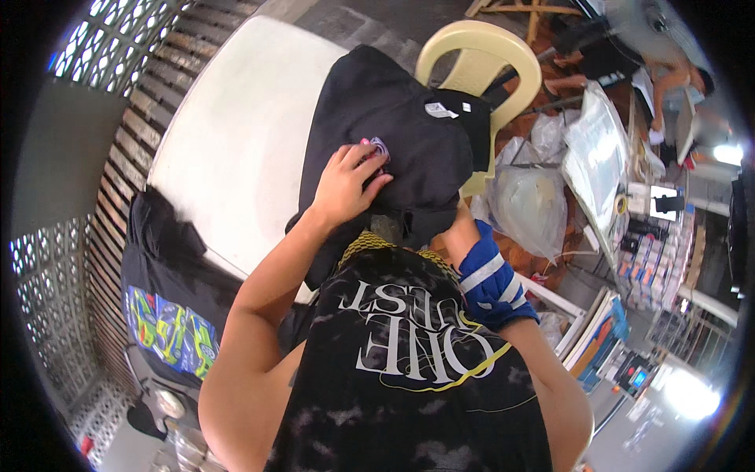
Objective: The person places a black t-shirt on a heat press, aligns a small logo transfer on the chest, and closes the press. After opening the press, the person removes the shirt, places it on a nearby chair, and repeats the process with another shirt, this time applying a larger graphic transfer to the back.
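A dark garment (389,94) with a white tag (442,110) is draped from the white table (228,110) toward a cream plastic chair (484,35). My left hand (350,181) lies on it, fingers bent and apart over a small pale, patterned patch (377,145), which they partly cover. My right hand (454,220) is at the garment's lower right edge, its fingers hidden by the fabric. A blue band with white stripes (487,275) is round my right forearm. Another dark garment with a colourful print (169,330) hangs at the table's left side.
Plastic bags (523,204) and a leaning clear-covered panel (594,165) stand right of the chair. Another person (661,86) is at the upper right. A slatted wooden wall (130,149) runs along the left. Stacked boards (594,330) stand at the lower right.
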The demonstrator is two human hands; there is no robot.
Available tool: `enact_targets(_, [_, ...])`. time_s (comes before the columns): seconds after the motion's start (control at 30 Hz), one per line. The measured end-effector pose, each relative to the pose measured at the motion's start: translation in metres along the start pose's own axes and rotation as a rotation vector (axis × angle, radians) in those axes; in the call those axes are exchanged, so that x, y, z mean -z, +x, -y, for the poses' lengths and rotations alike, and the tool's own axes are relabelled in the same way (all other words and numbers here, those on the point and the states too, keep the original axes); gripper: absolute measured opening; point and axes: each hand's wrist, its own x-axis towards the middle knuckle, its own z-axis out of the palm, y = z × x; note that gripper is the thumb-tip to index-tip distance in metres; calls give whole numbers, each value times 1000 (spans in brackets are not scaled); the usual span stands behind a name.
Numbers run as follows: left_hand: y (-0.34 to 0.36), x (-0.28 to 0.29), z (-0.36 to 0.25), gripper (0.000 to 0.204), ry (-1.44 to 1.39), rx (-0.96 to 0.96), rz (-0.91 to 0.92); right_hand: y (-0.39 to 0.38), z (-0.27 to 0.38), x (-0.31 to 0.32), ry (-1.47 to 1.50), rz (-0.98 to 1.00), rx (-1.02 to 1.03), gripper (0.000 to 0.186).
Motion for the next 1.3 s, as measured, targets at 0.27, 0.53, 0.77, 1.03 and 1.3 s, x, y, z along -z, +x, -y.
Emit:
enact_targets(0.27, [126, 35, -88, 45, -221, -258, 223, -175, 45, -3, -657, 72, 304, 42])
enact_targets(0.53, [28, -182, -240, 53, -510, 235, 2024, -436, -19, 65, -1109, -299, 734, 38])
enact_targets(0.77, [-81, -304, -408, 19, -198, -752, 1927, -622, -121, 86, -1258, -702, 996, 38])
enact_targets(1.03, [-153, -302, -758, 9, -804, -1211, 958, -748, -169, 88, -1130, -1137, 1495, 49])
enact_targets(1.3, [-234, -223, -824, 71, -1092, -1216, 702, -928, -52, 10, -579, -956, 2017, 40])
